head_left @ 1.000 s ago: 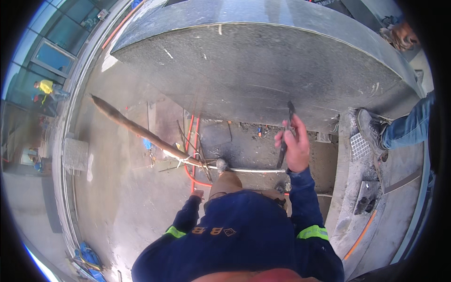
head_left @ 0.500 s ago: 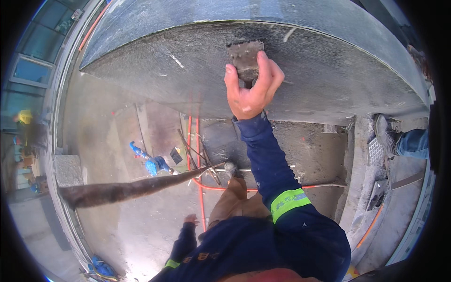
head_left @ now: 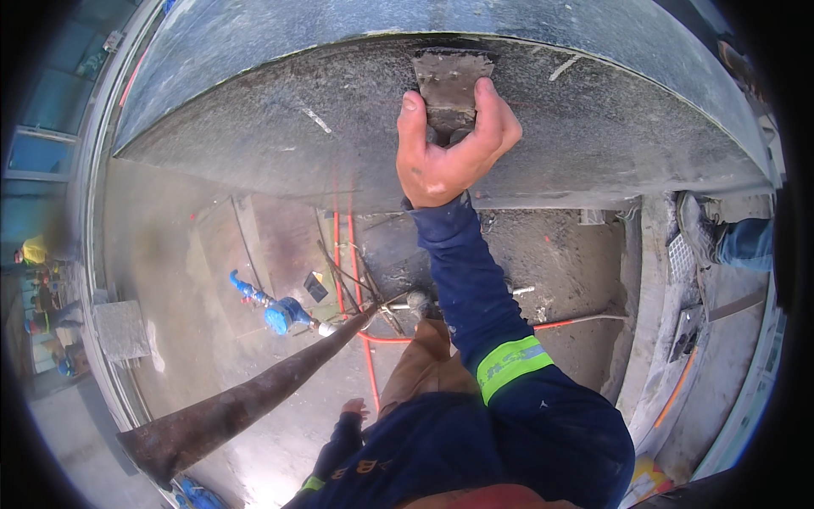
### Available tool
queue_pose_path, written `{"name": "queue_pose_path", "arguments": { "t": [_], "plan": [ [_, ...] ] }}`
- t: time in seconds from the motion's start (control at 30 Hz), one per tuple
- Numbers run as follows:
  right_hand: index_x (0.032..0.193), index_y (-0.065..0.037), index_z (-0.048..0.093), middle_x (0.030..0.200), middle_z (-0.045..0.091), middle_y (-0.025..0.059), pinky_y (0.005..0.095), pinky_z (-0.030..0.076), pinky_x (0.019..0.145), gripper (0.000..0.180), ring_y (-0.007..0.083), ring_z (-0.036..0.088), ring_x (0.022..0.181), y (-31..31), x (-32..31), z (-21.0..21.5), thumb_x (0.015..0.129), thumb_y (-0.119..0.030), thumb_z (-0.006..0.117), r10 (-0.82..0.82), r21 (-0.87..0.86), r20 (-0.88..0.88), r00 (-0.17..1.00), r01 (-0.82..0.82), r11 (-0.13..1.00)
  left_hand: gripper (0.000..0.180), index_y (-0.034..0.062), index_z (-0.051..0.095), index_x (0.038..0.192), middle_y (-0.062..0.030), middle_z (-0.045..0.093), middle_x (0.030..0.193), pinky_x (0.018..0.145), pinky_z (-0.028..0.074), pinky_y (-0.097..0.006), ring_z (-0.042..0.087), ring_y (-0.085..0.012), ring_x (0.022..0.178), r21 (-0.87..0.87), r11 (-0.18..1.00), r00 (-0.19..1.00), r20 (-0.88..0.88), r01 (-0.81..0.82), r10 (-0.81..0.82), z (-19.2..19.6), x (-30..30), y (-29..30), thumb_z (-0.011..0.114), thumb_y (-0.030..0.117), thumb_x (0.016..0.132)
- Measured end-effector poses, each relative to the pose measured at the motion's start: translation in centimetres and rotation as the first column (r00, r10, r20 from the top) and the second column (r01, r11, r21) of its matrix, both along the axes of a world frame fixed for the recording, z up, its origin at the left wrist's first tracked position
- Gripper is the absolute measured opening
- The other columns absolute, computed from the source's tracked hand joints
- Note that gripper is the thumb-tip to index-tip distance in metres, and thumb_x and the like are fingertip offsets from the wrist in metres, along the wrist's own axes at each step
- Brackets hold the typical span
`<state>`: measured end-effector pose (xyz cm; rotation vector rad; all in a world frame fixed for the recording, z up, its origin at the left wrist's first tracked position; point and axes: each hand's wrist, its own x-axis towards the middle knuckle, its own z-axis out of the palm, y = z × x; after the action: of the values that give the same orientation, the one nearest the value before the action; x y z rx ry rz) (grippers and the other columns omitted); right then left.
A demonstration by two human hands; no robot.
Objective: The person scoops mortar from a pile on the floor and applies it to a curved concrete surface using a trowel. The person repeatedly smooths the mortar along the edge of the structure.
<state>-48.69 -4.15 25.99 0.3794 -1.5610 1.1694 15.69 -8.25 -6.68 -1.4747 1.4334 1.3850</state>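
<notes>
My right hand (head_left: 458,157) grips a broad scraper (head_left: 452,81), its flat blade crusted with grey material. Thumb and fingers clasp either side of the tool, and the palm hides most of its handle. The blade lies against the rough dark grey face of a concrete beam (head_left: 356,93), just under its upper edge. Low at my left side hangs my left hand (head_left: 354,409), small in the picture, with its fingers loosely apart and nothing in them.
A rusty pipe (head_left: 246,399) slants from lower left toward my feet. Orange hose (head_left: 369,373), thin rods and a blue valve fitting (head_left: 280,316) lie on the floor. At right, another person's shoe (head_left: 697,242) rests on a ledge. More people (head_left: 51,322) stand far left.
My right hand and the scraper have shifted slightly upward along the concrete, toward the beam's edge. The view has shifted, and the rusty pipe now appears steeper. My left hand still hangs down.
</notes>
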Motion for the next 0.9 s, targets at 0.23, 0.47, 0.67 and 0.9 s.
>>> {"name": "queue_pose_path", "arguments": {
  "t": [0.23,0.47,0.67,0.9],
  "plan": [
    [0.131,0.002,0.052,0.111,0.043,0.0153,0.0369,0.047,0.073,0.061,0.0262,0.051,0.095,-0.9,-0.3,0.6,0.079,-0.015,0.079,-0.031,-0.053,-0.032,0.999,0.029,0.998,0.030,0.0012,0.054,0.123,-0.0189,0.065,0.110,0.062,0.062,-0.041,0.073,-0.0304,0.085,0.049,0.973,0.970,0.096,-0.228,0.222,0.4,-0.5,-0.4,0.054,0.016,0.097],
    [0.131,0.003,0.052,0.110,0.044,0.0151,0.0353,0.047,0.071,0.060,0.0252,0.052,0.092,-0.7,-0.1,1.0,0.079,-0.013,0.078,-0.019,-0.033,-0.019,1.000,0.019,0.999,0.029,0.0043,0.056,0.120,-0.0174,0.064,0.111,0.068,0.063,-0.039,0.073,-0.0279,0.085,-0.155,0.846,0.821,-0.202,0.511,-0.533,0.4,1.1,-1.2,0.060,0.007,0.091],
    [0.134,0.000,0.050,0.111,0.047,0.0148,0.0390,0.046,0.084,0.063,0.0274,0.052,0.099,0.5,0.1,1.4,0.081,-0.019,0.079,0.017,0.003,0.085,0.996,-0.017,1.000,0.027,0.0041,0.056,0.119,-0.0169,0.063,0.114,0.068,0.063,-0.038,0.072,-0.0276,0.085,-0.135,0.793,0.779,-0.147,0.595,-0.609,-2.4,3.7,-2.5,0.059,0.008,0.092],
    [0.127,-0.001,0.059,0.107,0.051,0.0150,0.0380,0.049,0.078,0.060,0.0276,0.055,0.096,3.0,3.0,1.8,0.071,-0.005,0.081,0.094,0.100,0.271,0.958,-0.125,0.987,0.028,0.0028,0.055,0.120,-0.0184,0.065,0.109,0.065,0.061,-0.042,0.072,-0.0300,0.084,-0.197,0.812,0.769,-0.260,0.549,-0.583,-5.0,5.1,-2.1,0.055,0.019,0.096]
  ]
}}
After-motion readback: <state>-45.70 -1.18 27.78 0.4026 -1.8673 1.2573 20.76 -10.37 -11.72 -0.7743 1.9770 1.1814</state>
